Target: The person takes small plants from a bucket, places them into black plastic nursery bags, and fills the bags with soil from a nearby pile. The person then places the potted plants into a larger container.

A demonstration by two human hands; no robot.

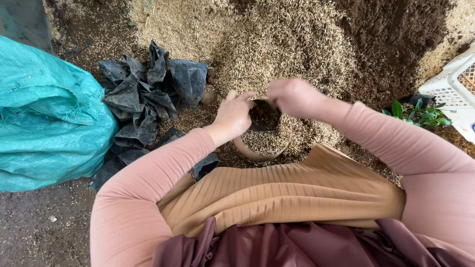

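Black plastic grow bag (263,117) sits between both hands, mouth up, partly filled with dark mix. It stands on the ground at the near foot of the husk pile (277,44), right in front of the person's knees.

Left hand (235,114) grips the bag's left rim, thumb and fingers pinched on the plastic. Right hand (293,96) is closed on the right rim, knuckles up; fingertips are hidden, so can't tell how much plastic it has. Both hands are holding the bag mouth apart.

Below the bag, a curved tan scoop or bowl edge (250,151) pokes out, heaped with pale husk. Can't tell whether bag touches it.

Pink long sleeves (148,183) on both arms, tan ribbed skirt (287,190) over the knees, maroon cloth (277,244) at the bottom edge.

Left of the bag: loose heap of empty black bags (146,94), crumpled, running down towards the left elbow. Further left, a teal woven sack (49,118), full, at the ground's left edge.

Behind the husk pile, top right: mound of dark brown soil (396,39), touching the husk. Right edge: white plastic crate (452,84), tilted, with small green seedlings (420,112) just beside it.

Bare packed dirt floor (39,227) at bottom left.
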